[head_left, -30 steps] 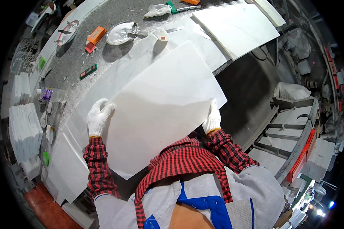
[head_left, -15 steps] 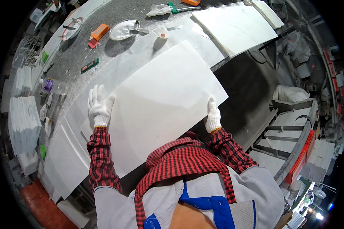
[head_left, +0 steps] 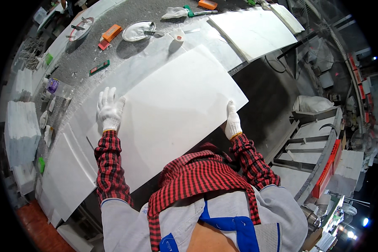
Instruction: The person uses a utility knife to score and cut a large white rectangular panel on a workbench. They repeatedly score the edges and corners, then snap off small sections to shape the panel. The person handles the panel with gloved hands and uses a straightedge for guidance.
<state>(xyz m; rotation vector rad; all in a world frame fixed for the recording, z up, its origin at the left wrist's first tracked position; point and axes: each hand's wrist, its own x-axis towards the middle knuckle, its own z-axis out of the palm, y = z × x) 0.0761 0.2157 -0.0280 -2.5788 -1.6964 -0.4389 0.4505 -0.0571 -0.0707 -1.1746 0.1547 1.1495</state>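
The broad white panel [head_left: 172, 113] lies between the two gloved hands, the left grip [head_left: 110, 112] at its far edge toward the left end, the right grip [head_left: 232, 122] at its near edge close to the right corner. It rests slantwise on the pale stone along the near edge of the table [head_left: 82, 59], its near side reaching out past that edge toward the checked apron [head_left: 197, 176]. The right corner juts over a dark stretch of floor [head_left: 266, 86], and beyond that stands a metal rack [head_left: 308, 147]. Up along the table's far side I see a bowl of white paste [head_left: 133, 32], an orange box [head_left: 111, 32] and a green-handled tool [head_left: 99, 67], all apart from the panel; a small white cup [head_left: 177, 35] stands near its far corner. A white slab [head_left: 256, 33] lies at the table's right end.

The left grip is spread wide, palm down, fingers pointing away from the body; I cannot tell how hard it presses. The right grip is closed over the panel's edge, thumb laid on top, the other fingers out of sight below.
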